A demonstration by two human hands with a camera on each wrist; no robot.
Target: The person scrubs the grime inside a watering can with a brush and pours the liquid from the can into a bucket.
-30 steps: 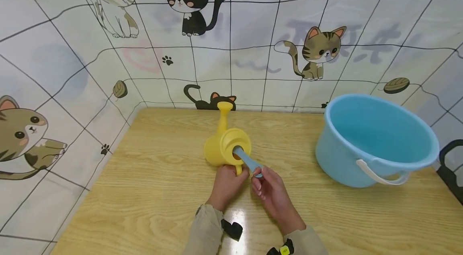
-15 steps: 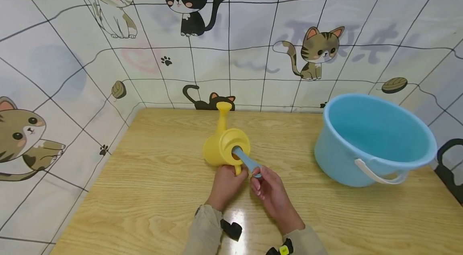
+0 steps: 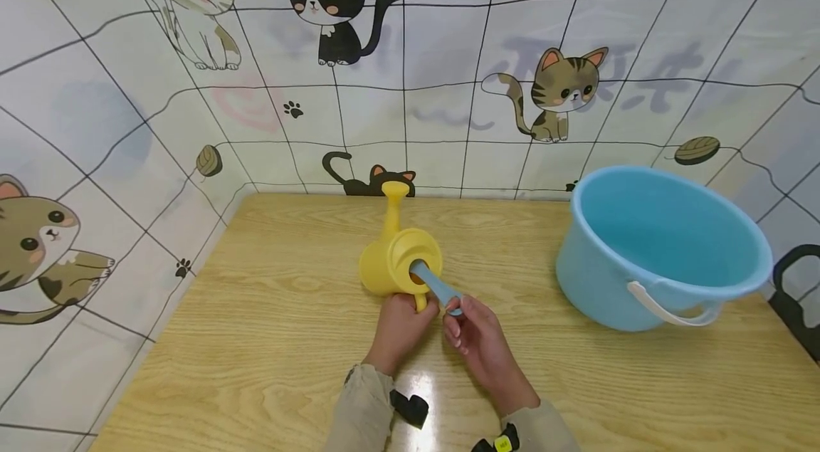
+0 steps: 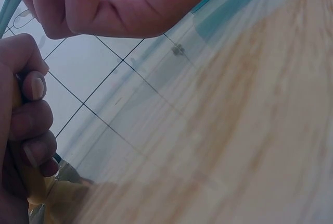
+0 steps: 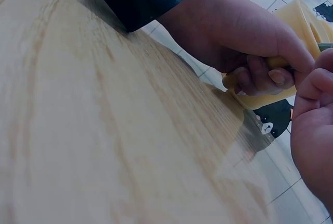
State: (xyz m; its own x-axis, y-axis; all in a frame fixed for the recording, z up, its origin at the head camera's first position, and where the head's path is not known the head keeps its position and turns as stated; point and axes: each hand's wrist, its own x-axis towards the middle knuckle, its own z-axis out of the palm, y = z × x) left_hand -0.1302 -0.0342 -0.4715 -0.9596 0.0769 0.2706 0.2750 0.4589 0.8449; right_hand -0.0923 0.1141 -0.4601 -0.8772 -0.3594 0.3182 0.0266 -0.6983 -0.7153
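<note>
A yellow toy watering can (image 3: 379,268) stands mid-table in the head view, its spout toward the back wall. My left hand (image 3: 400,327) grips its handle, and the curled fingers (image 4: 34,125) show in the left wrist view. Between thumb and fingers, my right hand (image 3: 480,342) pinches the end of a light blue stick-like handle (image 3: 440,288). The far end of that blue tool goes into the can's round top opening, where it is hidden. Something orange shows inside the opening, beside the tool.
A large light blue bucket (image 3: 631,295) with a white handle (image 3: 673,313) stands on the wooden table (image 3: 288,309) at the right. Beyond it, a black frame-like object (image 3: 794,295) sits at the right edge. A cat-patterned sheet (image 3: 442,110) rises behind and to the left.
</note>
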